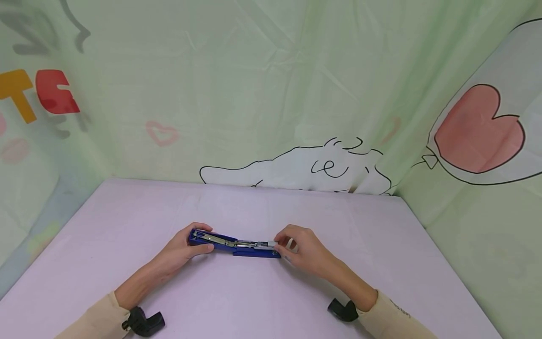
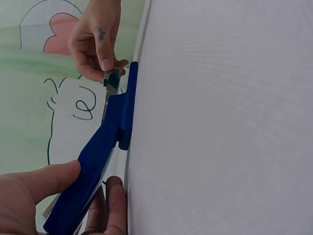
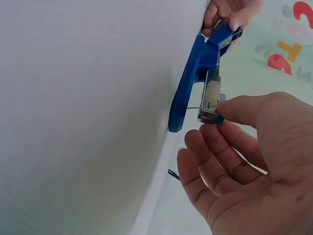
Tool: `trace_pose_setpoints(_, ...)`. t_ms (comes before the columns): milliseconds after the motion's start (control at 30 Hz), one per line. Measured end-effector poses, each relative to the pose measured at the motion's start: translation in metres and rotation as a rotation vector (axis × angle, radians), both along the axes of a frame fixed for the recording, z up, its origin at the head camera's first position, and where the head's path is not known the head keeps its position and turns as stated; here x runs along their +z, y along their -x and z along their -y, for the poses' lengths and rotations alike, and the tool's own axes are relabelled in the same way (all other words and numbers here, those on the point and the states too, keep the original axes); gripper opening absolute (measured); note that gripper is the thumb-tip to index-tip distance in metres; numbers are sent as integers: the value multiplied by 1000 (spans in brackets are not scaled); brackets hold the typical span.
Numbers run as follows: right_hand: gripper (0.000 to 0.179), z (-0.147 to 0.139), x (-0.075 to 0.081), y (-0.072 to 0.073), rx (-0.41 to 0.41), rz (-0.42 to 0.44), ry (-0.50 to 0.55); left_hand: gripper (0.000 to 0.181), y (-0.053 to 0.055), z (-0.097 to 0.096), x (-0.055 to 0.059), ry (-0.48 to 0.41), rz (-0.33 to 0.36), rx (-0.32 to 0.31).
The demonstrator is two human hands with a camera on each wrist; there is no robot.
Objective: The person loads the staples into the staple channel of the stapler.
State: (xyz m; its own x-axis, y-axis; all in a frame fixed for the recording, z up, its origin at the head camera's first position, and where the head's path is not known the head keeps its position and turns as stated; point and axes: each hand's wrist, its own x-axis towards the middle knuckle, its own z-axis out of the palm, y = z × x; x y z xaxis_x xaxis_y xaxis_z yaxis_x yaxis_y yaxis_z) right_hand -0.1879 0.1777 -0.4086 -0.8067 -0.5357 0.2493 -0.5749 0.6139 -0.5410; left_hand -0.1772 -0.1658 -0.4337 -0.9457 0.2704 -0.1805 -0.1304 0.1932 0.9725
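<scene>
A blue stapler (image 1: 256, 253) lies opened out flat on the table, its top cover swung back to the left and its metal magazine bared. My left hand (image 1: 181, 249) grips the cover end, thumb on the near side and fingers behind; the left wrist view shows that blue cover (image 2: 90, 176) raised at a slant. At the other end my right hand (image 1: 306, 249) pinches the front tip of the metal magazine (image 3: 212, 93) between thumb and index finger. In the right wrist view a gap shows between the magazine and the blue base (image 3: 186, 90).
A pale lilac cloth covers the table (image 1: 237, 301). Behind it and at both sides hang light green printed curtains (image 1: 237, 94) with hearts and letters. A black wrist camera (image 1: 144, 322) sits at the left sleeve, another camera (image 1: 344, 310) at the right.
</scene>
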Motion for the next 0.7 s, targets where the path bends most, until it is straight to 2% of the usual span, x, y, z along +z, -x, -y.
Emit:
trace_pose_setpoints(467, 8, 0, -1, 1, 12, -21, 3, 61, 0, 0, 1, 1, 9, 1)
trace_pose_setpoints(700, 9, 0, -1, 0, 1, 3, -6, 62, -1, 0, 1, 0, 9, -4)
